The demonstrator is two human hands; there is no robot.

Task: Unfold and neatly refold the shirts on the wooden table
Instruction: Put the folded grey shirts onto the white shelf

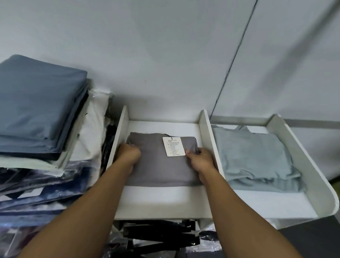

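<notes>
A folded grey shirt (159, 167) lies in the middle compartment of a white tray (162, 206), with a white paper tag (173, 146) on its top. My left hand (127, 155) grips the shirt's left edge, fingers curled under it. At the right edge, beside the tag, my right hand (201, 160) pinches the fabric. A loosely folded light blue shirt (253, 159) lies in the right compartment.
A tall stack of folded blue and white garments (29, 110) stands at the left, over several dark garments in plastic bags (28, 191). More bagged dark items (162, 236) lie under the tray's front. A white wall rises behind.
</notes>
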